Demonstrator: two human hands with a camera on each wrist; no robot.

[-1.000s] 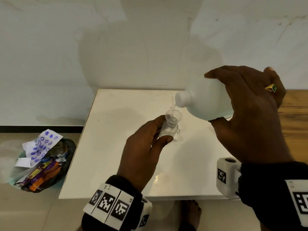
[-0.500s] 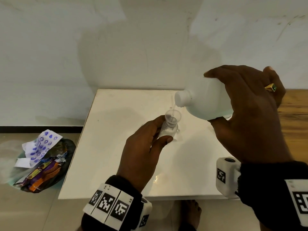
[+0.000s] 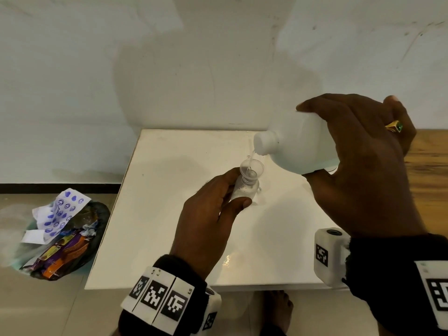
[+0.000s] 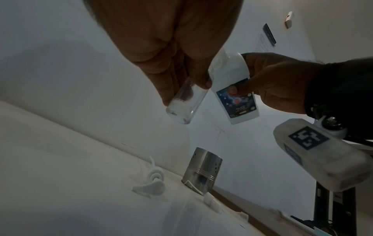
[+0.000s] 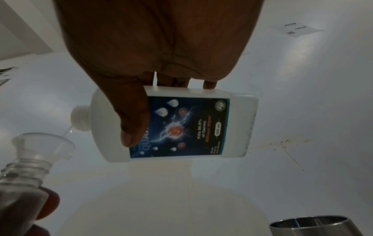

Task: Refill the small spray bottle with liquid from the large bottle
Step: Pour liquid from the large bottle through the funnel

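1. Little has changed over the last second: the right hand (image 3: 363,166) still grips the tilted large bottle (image 3: 300,146), a thin stream falling into the funnel (image 3: 252,167).
2. The left hand (image 3: 208,214) keeps pinching the small spray bottle (image 3: 243,190), lifted above the surface (image 3: 169,214) near its far right corner.
3. Liquid sits low in it, so I judge filling has barely begun.

Large bottle (image 3: 300,144) tipped above the funnel (image 3: 252,167), funnel in the small spray bottle (image 3: 243,189) over the table (image 3: 157,214); trash bag (image 3: 60,238) on the floor, left.
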